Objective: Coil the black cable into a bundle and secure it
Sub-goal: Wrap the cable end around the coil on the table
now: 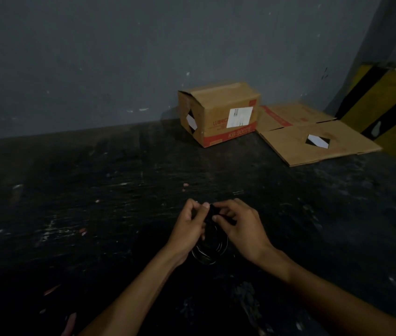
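The black cable [210, 251] hangs as a bundle of loops between my two hands, just above the dark table [119, 190]. My left hand [189, 229] grips the top of the bundle from the left, thumb and fingers closed on it. My right hand [240, 226] pinches the same top part from the right, with a dark strand or tie running under its fingertips. The upper part of the coil is hidden by my fingers, and the dim light blurs the cable against the table.
A closed cardboard box [218, 112] with red print stands at the back against the grey wall. A flattened cardboard sheet [313, 141] lies to its right. A yellow and black striped post [390, 105] stands at the far right edge.
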The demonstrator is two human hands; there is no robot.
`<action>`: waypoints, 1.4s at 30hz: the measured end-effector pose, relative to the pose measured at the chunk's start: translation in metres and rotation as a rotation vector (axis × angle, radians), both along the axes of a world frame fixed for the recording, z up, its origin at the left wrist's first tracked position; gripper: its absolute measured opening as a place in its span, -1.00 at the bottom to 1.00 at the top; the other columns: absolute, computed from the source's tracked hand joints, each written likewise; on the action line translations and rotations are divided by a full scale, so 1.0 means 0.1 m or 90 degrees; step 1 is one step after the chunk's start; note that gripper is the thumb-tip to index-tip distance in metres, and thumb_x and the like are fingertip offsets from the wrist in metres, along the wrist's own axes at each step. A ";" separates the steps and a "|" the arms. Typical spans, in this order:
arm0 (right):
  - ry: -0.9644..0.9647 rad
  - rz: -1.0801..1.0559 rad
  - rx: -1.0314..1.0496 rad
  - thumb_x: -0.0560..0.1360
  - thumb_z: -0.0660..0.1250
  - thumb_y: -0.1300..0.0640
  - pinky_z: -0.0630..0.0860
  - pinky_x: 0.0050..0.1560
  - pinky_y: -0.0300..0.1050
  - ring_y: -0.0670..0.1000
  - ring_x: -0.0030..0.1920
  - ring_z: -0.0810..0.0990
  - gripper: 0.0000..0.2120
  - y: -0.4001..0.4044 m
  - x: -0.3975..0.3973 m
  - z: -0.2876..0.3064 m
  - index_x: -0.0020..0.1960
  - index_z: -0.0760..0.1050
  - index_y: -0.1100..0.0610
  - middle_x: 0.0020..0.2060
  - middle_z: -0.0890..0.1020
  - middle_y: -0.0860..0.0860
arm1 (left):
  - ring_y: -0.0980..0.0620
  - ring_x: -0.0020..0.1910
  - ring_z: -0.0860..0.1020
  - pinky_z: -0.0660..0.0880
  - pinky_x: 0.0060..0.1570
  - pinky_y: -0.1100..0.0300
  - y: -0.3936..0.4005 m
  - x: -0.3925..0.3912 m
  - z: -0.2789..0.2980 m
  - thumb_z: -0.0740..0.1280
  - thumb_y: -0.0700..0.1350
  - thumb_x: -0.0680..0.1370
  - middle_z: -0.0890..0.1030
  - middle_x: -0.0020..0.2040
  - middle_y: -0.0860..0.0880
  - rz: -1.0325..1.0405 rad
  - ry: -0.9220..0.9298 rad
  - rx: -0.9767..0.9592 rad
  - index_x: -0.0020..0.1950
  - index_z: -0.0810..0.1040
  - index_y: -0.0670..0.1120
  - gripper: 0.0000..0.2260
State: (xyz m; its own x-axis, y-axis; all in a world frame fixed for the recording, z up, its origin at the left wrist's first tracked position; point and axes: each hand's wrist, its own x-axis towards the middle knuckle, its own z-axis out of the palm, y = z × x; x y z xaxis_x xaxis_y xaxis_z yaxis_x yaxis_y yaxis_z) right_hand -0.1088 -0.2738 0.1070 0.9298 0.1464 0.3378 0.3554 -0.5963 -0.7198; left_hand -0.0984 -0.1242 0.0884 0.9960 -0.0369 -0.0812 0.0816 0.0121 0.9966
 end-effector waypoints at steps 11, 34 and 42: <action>-0.020 0.031 0.017 0.51 0.31 0.33 0.39 -0.10 -0.51 -0.26 -0.08 0.49 -0.84 0.04 0.01 0.19 -0.09 0.54 0.08 -0.14 0.42 -0.15 | -0.02 -0.35 0.43 0.37 -0.37 0.08 -0.05 0.06 0.03 0.28 -0.04 0.60 0.48 -0.27 -0.11 0.084 -0.026 0.031 -0.22 0.41 -0.01 -0.80; 0.476 -0.074 0.611 0.53 0.31 0.33 0.48 -0.38 -0.27 -0.05 -0.38 0.54 -0.84 0.29 -0.07 0.40 0.08 0.57 0.22 -0.29 0.60 0.09 | 0.02 -0.28 0.46 0.41 -0.26 0.08 0.06 0.20 0.13 0.20 -0.01 0.63 0.51 -0.22 -0.08 0.178 -0.205 0.116 -0.15 0.34 0.04 -0.83; 0.607 -0.051 0.687 0.53 0.34 0.21 0.53 -0.35 -0.16 0.06 -0.28 0.63 -0.88 0.32 -0.08 0.39 0.06 0.53 0.20 -0.19 0.66 0.18 | 0.22 -0.37 0.45 0.41 -0.33 0.27 0.05 0.17 0.14 0.21 -0.02 0.63 0.51 -0.31 0.11 0.159 -0.252 0.152 -0.14 0.34 0.04 -0.84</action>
State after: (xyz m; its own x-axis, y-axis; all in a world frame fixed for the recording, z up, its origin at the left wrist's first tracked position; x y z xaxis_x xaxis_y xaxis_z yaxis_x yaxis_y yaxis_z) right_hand -0.1166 -0.2414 0.1458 0.8533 0.1635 -0.4951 -0.5171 0.3871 -0.7634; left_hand -0.0811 -0.1188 0.1029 0.9280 0.1790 0.3267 -0.2787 -0.2483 0.9277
